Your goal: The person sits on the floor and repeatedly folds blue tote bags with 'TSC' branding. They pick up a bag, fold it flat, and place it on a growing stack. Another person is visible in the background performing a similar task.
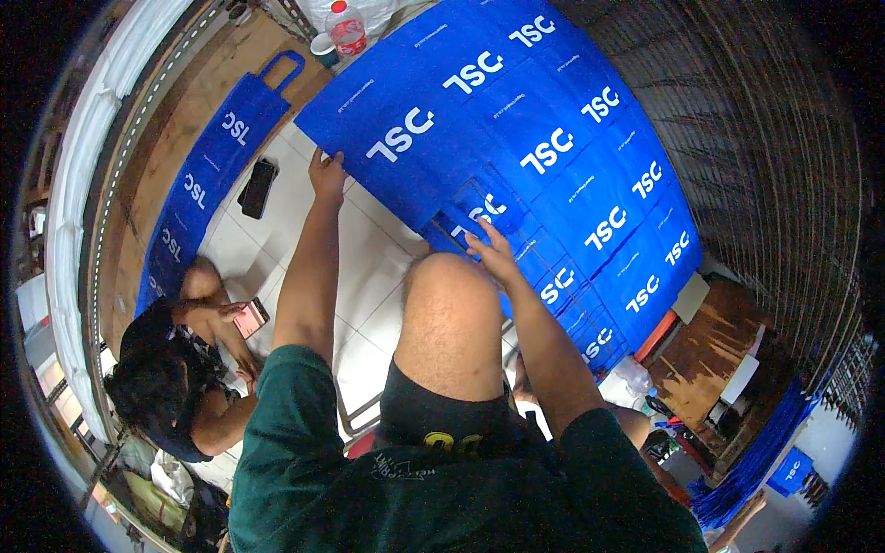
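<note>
Rows of blue printed fabric bags with white lettering lie overlapping in front of me. At their near left, my left hand pinches the corner edge of a blue fabric piece, which stretches away toward the far side. My right hand is over the near edge of the layout, its fingers apart and nothing visible in them. Beside its fingertips, thin dark lines cross the blue fabric; I cannot tell whether they are wires or folds. My bare knee rises between my forearms.
At left, another person sits holding a phone. A dark phone lies on white floor tiles. More blue bags hang along a wooden board. A red-capped bottle stands far off; a wire rack borders the right.
</note>
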The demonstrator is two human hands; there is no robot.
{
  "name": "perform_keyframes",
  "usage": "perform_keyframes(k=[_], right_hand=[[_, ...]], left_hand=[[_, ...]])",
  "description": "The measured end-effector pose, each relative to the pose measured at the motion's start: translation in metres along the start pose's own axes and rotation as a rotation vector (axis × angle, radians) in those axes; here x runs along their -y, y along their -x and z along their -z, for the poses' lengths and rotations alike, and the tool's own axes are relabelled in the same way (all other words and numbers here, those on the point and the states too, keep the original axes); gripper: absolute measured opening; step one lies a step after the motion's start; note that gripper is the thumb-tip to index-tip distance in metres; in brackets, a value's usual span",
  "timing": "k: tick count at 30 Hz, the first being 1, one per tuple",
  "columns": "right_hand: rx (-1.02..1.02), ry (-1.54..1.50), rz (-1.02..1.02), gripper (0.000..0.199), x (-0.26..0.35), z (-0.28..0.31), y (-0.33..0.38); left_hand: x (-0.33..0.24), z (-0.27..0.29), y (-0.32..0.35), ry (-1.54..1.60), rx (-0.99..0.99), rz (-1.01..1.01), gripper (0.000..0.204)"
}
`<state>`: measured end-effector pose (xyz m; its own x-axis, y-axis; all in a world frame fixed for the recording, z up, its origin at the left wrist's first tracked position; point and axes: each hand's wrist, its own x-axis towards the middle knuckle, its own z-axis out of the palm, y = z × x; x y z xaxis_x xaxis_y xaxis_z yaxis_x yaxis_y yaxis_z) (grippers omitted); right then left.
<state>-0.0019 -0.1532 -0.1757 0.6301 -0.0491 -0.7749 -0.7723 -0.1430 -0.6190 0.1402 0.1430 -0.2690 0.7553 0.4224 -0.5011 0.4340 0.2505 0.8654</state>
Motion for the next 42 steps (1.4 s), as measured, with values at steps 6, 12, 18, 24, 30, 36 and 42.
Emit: perform_keyframes(k=[6, 12, 18, 24, 30, 36, 42], right_hand=[[-0.026, -0.076, 0.115, 0.071, -0.024, 0.0, -0.016], [-0.028, -0.088, 0.133, 0.072, -0.031, 0.002, -0.02], [-0.014, -0.062, 0.17, 0.078, -0.029, 0.001, -0.014], [-0.036, -0.007, 0.151, 0.082, -0.035, 0.012, 0.002], [-0.122, 0.166, 0.322, 0.075, -0.06, 0.076, 0.082], [-0.685, 0.281, 0.547, 0.068, -0.044, 0.228, 0.238], [-1.545, 0.004, 0.964, 0.033, -0.06, 0.369, 0.442]], left_hand=[[0.0, 0.001, 0.002, -0.047, 0.013, 0.029, 0.066], [-0.001, -0.002, 0.003, -0.025, 0.015, 0.038, 0.068], [0.001, 0.002, -0.002, -0.067, 0.025, 0.025, 0.067], [0.009, 0.009, 0.001, 0.044, -0.089, -0.111, 0.069], [0.05, 0.054, 0.031, 0.004, -0.031, -0.241, 0.068], [0.13, 0.103, 0.08, 0.029, 0.264, -0.198, 0.061], [0.026, 0.052, 0.164, -0.4, 0.2, -0.321, 0.056]])
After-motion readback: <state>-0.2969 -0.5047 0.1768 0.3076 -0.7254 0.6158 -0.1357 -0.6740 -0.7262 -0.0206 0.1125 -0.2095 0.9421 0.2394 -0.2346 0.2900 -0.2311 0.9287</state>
